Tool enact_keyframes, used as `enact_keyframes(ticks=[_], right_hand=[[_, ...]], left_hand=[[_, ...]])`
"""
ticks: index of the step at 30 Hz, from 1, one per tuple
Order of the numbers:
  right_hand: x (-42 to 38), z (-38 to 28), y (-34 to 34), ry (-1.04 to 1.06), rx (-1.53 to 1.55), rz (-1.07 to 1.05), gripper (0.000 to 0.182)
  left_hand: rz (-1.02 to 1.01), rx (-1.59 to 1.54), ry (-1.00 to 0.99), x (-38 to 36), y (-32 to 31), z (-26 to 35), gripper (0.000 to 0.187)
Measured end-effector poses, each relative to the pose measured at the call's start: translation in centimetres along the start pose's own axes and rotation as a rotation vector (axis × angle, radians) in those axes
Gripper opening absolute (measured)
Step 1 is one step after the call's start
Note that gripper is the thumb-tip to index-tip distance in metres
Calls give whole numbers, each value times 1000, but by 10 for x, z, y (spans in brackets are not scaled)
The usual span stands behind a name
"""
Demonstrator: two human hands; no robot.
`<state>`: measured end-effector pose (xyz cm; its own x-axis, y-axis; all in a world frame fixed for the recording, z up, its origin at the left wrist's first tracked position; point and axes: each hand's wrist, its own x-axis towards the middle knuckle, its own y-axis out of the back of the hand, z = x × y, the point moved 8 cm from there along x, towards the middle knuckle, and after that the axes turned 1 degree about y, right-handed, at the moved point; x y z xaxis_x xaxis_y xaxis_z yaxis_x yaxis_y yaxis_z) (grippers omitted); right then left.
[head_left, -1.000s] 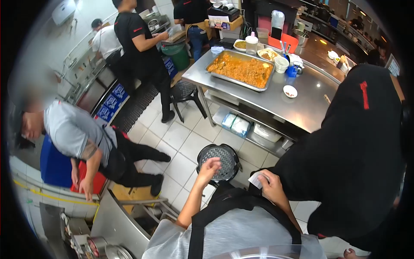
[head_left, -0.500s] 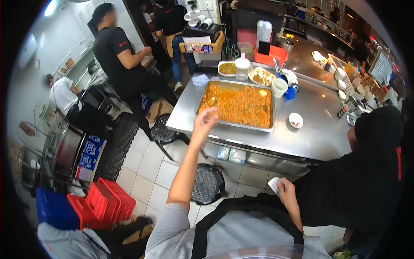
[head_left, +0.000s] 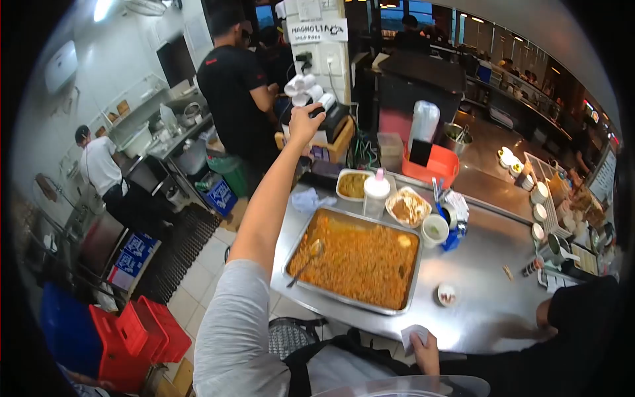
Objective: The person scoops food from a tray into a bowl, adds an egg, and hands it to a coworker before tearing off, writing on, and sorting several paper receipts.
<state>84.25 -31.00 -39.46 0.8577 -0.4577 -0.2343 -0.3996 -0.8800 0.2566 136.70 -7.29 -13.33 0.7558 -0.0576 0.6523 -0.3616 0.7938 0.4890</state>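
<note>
My left hand (head_left: 306, 124) is stretched out above the counter's back left corner, in front of the white paper rolls (head_left: 303, 86) and the black machine (head_left: 335, 124). Its fingers are apart, with nothing visible held; whether they touch the machine is unclear. Low in the view, my right hand (head_left: 426, 353) grips a small white paper slip (head_left: 413, 336) at the counter's front edge. Between my hands lies a large metal tray (head_left: 411, 291) of orange-brown food (head_left: 357, 257), a spoon (head_left: 316, 249) resting in its left part.
Behind the tray stand a green food dish (head_left: 354, 185), a capped bottle (head_left: 377, 190), a sauce dish (head_left: 407, 206) and a white tub (head_left: 434, 229). A small bowl (head_left: 446, 294) sits right. A dark-clothed person (head_left: 562, 324) is at right; others stand left. Red crates (head_left: 155, 331) lie lower left.
My left hand has moved from over the tray up to the paper rolls and machine. My right hand, still with the slip, appears lower. The view has shifted, and the standing person at left has turned away.
</note>
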Motion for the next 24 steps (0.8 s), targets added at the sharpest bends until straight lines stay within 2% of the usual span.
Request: enact_keyframes(ticks=[2, 8, 10, 11, 12, 15, 16, 18, 20, 22, 24], right_hand=[[22, 15, 15, -13, 62, 62, 20], [43, 50, 38, -66, 172, 185, 16], [39, 45, 39, -65, 164, 190, 17], [35, 40, 38, -59, 157, 192, 19], [30, 35, 38, -65, 164, 205, 19], [5, 22, 46, -56, 68, 364, 19], [-5, 24, 47, -78, 17, 375, 20], [-31, 38, 51, 1, -66, 541, 18], [-54, 12, 41, -10, -76, 438, 20], [-78, -3, 33, 10, -115, 539, 19], [-92, -7, 26, 54, -79, 561, 22]], left_hand=[[-166, -267, 368, 35, -33, -27, 41], [-78, -243, 505, 69, -68, -65, 42], [192, -19, 337, 76, -55, -64, 36], [275, -88, 315, 74, -53, -63, 33], [261, -94, 307, 76, -56, -62, 33], [384, -89, 65, 66, -29, -24, 30], [411, -85, -82, 62, -23, -10, 32], [297, -146, -161, 50, -14, 16, 35], [183, -299, -222, 31, -5, 55, 36], [52, -471, -292, 0, -7, 94, 38], [-115, -422, -468, -51, -16, 143, 39]])
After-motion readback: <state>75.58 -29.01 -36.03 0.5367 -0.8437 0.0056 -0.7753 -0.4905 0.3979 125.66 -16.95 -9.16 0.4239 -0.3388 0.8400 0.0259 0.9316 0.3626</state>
